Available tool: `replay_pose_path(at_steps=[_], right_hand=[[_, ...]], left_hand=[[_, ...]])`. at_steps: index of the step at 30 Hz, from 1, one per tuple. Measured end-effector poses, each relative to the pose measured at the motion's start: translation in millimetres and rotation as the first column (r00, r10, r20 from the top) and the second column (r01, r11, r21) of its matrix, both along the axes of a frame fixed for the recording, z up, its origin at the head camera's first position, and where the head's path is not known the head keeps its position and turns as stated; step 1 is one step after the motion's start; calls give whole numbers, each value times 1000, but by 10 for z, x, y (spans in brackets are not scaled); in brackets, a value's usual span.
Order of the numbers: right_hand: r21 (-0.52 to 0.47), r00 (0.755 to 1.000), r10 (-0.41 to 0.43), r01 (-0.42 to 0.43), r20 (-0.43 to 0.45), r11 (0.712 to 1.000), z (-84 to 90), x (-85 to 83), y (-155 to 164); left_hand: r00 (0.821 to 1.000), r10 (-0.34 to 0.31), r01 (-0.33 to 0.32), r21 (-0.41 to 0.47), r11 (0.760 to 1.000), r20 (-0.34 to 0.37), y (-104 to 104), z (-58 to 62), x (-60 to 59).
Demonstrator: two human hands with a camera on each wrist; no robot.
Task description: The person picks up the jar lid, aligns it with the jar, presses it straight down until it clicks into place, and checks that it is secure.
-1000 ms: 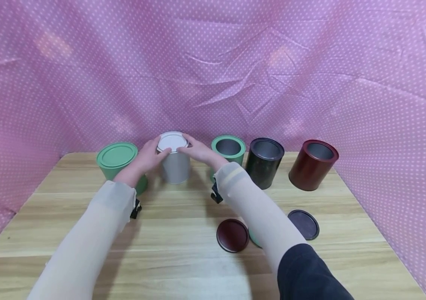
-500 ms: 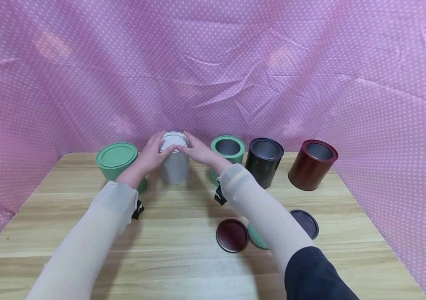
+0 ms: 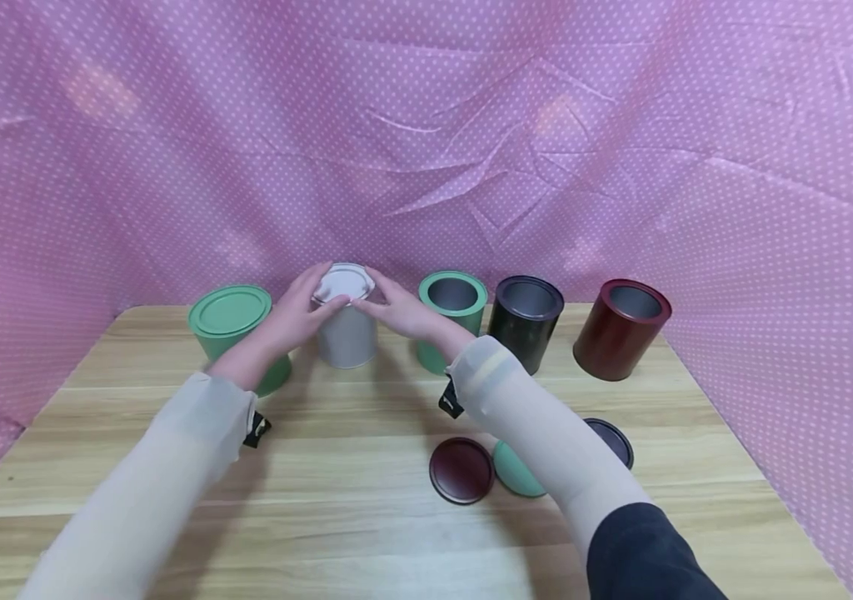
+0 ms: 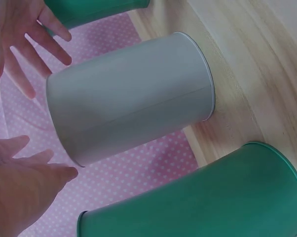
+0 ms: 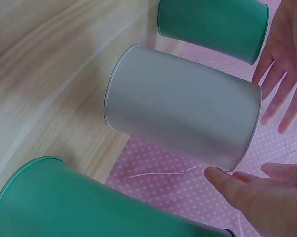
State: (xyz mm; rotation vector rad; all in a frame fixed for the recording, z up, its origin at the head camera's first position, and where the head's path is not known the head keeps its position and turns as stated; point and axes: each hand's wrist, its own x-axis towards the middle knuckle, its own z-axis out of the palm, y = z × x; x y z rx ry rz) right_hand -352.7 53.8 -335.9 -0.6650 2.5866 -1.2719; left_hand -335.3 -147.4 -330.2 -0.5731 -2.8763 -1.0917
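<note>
Both forearms have drawn back a little toward the camera since the earlier frames, while the hands stay on the same tin. From the left: a closed green tin (image 3: pixel 235 329) stands at the table's far edge. Next is the left hand (image 3: pixel 293 315), fingers straight, touching the rim of the white lid (image 3: pixel 342 283) on the grey tin (image 3: pixel 346 333). The right hand (image 3: pixel 399 310) mirrors it, also with straight fingers on the lid, not curled round anything. The grey tin stands upright near the pink cloth, long axis vertical, mouth upward, between the two green tins. It looks like thin metal: light, stiff, smooth, probably slippery, best held round its side wall. Further right stand an open green tin (image 3: pixel 451 312), a black tin (image 3: pixel 526 321), a red tin (image 3: pixel 620 327); three loose lids (image 3: pixel 461 471) lie nearer.
</note>
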Motion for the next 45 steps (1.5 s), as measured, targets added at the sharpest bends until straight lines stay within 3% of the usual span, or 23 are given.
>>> replay_pose_path(at_steps=[16, 24, 34, 45], right_hand=[[142, 997, 83, -82, -3, 987, 29, 323, 162], [108, 993, 120, -120, -2, 987, -29, 503, 302], [129, 986, 157, -149, -56, 980, -146, 685, 515], [191, 981, 185, -171, -56, 967, -261, 953, 786]], left_hand=[[997, -69, 69, -30, 997, -15, 31, 8, 296], [995, -102, 102, -24, 994, -4, 87, -65, 439], [987, -153, 151, -33, 988, -53, 159, -154, 593], [980, -195, 193, -59, 980, -31, 372, -311, 849]])
